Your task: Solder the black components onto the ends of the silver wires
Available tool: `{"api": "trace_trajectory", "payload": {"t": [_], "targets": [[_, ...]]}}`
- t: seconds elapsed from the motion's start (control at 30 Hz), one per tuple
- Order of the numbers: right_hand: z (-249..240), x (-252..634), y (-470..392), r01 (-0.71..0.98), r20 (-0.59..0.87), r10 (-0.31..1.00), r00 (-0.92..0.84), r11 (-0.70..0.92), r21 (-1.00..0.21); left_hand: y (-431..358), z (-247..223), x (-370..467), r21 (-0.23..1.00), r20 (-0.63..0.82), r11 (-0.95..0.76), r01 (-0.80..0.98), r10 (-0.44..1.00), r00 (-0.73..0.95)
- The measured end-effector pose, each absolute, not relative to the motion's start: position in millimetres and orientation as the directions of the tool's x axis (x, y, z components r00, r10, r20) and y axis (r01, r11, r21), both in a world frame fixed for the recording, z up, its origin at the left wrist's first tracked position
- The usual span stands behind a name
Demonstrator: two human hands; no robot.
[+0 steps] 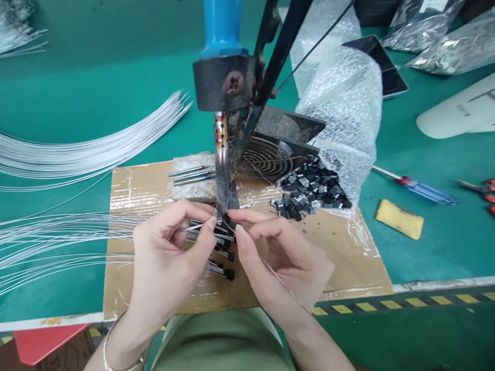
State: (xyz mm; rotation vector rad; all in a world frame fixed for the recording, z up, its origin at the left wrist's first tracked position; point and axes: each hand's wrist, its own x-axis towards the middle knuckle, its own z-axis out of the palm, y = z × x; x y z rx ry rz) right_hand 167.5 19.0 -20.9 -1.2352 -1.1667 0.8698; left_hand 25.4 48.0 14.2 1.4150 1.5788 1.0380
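Note:
A soldering iron (222,175) with a blue handle is clamped upright, tip down, between my hands. My left hand (170,257) is closed, thumb and fingers pinching a thin wire (192,227) just left of the tip. In a thumb-and-finger pinch, my right hand (284,257) holds a strand of solder wire (284,286) whose end reaches toward the tip; the strand trails down past the wrist. The joint at the tip is too small to make out. Beneath my hands lie several wires with black connectors (229,274) on their ends.
A cardboard sheet (348,268) covers the bench. Behind it stand a black fan (266,157) and a pile of small black parts (313,188) on bubble wrap (344,103). White wire bundles (143,134) lie left; a screwdriver (429,190) and yellow sponge (400,219) right.

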Motion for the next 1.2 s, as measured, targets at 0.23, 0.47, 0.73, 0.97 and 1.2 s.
{"api": "trace_trajectory", "payload": {"t": [0.23,0.47,0.73,0.97,1.2], "targets": [[-24.1,164.0,17.0,0.180,0.281,0.927,0.248,0.241,-0.954,46.9,13.3,24.8,0.917,0.000,0.032,0.398,0.997,-0.080],[-24.2,163.1,15.8,0.226,0.335,0.909,0.247,0.283,-0.932,45.1,16.6,26.2,0.920,-0.004,0.038,0.391,0.996,-0.087],[-24.5,162.7,16.4,0.232,0.345,0.907,0.240,0.292,-0.928,45.2,16.0,25.5,0.920,-0.005,0.038,0.391,0.996,-0.086],[-25.6,162.5,18.2,0.241,0.341,0.906,0.252,0.283,-0.929,44.7,14.5,23.8,0.915,0.006,0.018,0.402,0.998,-0.059],[-26.2,161.8,17.3,0.226,0.346,0.903,0.254,0.292,-0.929,43.3,14.0,24.1,0.910,-0.007,0.037,0.413,0.997,-0.074]]}}
